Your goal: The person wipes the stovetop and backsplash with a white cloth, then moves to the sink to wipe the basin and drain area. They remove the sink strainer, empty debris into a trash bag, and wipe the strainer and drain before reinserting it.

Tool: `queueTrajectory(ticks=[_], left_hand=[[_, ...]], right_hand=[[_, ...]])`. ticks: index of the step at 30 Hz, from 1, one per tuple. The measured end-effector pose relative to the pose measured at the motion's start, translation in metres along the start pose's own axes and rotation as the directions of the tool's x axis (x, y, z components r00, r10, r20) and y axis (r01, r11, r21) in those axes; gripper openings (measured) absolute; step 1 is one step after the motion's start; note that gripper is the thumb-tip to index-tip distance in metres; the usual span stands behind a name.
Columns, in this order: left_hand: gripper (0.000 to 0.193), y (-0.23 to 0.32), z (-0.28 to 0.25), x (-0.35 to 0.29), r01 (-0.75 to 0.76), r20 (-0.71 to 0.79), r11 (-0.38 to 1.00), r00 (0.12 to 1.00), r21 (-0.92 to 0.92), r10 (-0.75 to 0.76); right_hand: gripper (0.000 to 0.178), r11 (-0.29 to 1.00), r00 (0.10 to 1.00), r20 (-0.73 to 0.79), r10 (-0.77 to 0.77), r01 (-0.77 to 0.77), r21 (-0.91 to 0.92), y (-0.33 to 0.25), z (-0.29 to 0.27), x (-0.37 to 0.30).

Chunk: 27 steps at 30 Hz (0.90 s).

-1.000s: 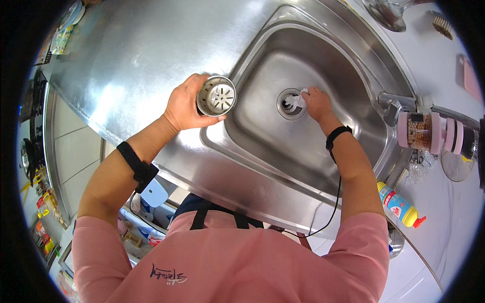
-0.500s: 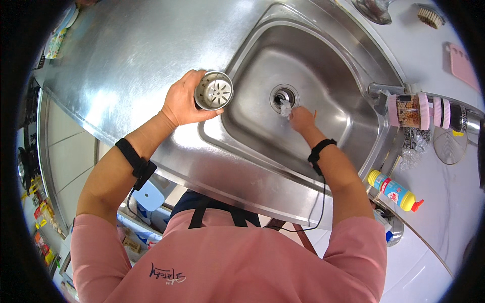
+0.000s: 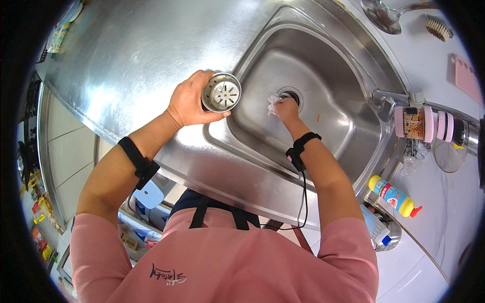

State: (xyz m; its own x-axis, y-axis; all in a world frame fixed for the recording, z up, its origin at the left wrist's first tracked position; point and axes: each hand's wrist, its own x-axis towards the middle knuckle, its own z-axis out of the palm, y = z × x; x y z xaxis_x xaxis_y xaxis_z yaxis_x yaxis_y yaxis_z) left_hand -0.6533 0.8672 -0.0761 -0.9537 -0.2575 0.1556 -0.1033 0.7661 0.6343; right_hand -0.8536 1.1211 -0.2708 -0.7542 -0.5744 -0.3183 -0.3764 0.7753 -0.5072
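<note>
In the head view, the left hand has its fingers curled around a perforated metal cup, its open top facing the camera, at the nine o'clock edge of the steel sink; whether it rests on the surface cannot be told. The right hand pinches a crumpled white piece at the drain's eight o'clock, fingertips partly hidden. A thin orange scrap lies in the sink toward four o'clock from the drain; the faucet stands at three o'clock.
</note>
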Motion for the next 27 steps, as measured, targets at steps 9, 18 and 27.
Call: queueTrajectory(ticks=[9, 18, 27], left_hand=[[0.080, 0.002, -0.001, 0.001, -0.016, 0.009, 1.000, 1.000, 0.015, 0.016], [0.080, 0.004, -0.003, 0.004, -0.009, 0.038, 0.999, 0.999, 0.039, 0.008], [0.079, 0.003, -0.004, 0.002, 0.025, 0.066, 1.000, 0.997, 0.015, -0.026]], right_hand=[[0.019, 0.920, 0.999, -0.009, -0.047, 0.040, -0.389, 0.029, -0.074, 0.009], [0.024, 0.884, 0.922, 0.318, 0.223, -0.054, -0.464, -0.009, -0.050, 0.016], [0.032, 0.850, 0.745, 0.601, 0.291, 0.088, -0.520, -0.006, -0.027, 0.041]])
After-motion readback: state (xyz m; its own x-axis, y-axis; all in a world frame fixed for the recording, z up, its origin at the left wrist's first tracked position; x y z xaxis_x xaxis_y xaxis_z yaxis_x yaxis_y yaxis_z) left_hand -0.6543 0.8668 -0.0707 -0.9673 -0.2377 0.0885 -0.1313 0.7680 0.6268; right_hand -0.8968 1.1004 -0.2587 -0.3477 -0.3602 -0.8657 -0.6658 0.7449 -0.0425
